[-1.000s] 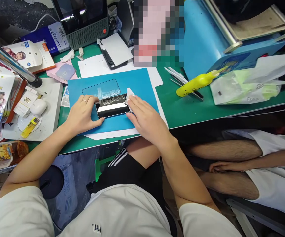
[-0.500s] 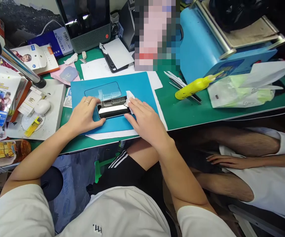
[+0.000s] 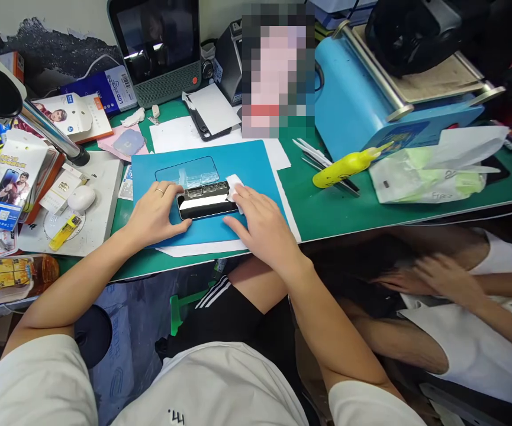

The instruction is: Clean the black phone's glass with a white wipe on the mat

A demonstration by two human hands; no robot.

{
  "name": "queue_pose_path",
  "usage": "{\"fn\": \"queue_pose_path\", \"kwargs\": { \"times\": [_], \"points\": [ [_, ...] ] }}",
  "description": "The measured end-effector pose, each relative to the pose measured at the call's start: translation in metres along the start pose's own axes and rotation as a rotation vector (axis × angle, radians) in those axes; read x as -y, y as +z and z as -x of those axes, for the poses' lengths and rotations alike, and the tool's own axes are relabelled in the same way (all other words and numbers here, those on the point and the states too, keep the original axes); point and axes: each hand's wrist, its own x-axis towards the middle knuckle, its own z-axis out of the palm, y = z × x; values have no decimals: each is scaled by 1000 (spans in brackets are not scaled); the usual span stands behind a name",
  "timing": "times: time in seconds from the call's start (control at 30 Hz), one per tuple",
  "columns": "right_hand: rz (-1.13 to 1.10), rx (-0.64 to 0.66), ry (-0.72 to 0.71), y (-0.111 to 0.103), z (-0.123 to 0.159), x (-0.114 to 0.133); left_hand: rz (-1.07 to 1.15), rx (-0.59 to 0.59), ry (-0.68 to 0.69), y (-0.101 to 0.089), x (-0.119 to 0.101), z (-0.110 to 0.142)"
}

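A phone (image 3: 206,205) with a dark, glossy screen lies flat on the blue mat (image 3: 256,163). At its left end, my left hand (image 3: 155,214) grips the edges between thumb and fingers. My right hand (image 3: 262,222) pinches a white tissue (image 3: 235,187) against the right end of the screen, its thumb by the near edge. Just beyond the phone, a clear screen protector (image 3: 187,171) with a black outline rests on the mat.
Behind the mat lies a black phone case (image 3: 202,125) under white paper. To the right are a yellow bottle (image 3: 342,168), a tissue pack (image 3: 428,174) and a blue machine (image 3: 357,89). A lamp pole (image 3: 51,130) rises at left. Beside me sits a person, hands (image 3: 442,278) over the lap.
My right hand and the tissue have shifted slightly on the screen. The view has tilted a little. The neighbouring person's second hand has come into view over the first.
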Motion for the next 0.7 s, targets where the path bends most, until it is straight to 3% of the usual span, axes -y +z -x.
{"fn": "queue_pose_path", "kwargs": {
  "times": [0.3, 0.53, 0.7],
  "points": [
    [14, 39, -16, -1, -13, 4, 7, -7, -6, 0, 1, 1],
    [57, 18, -27, -3, 10, 12, 1, -7, -10, 1, 0, 2],
    [52, 39, -28, -1, -5, 12, 7, -7, -3, 0, 0, 2]
  ]
}}
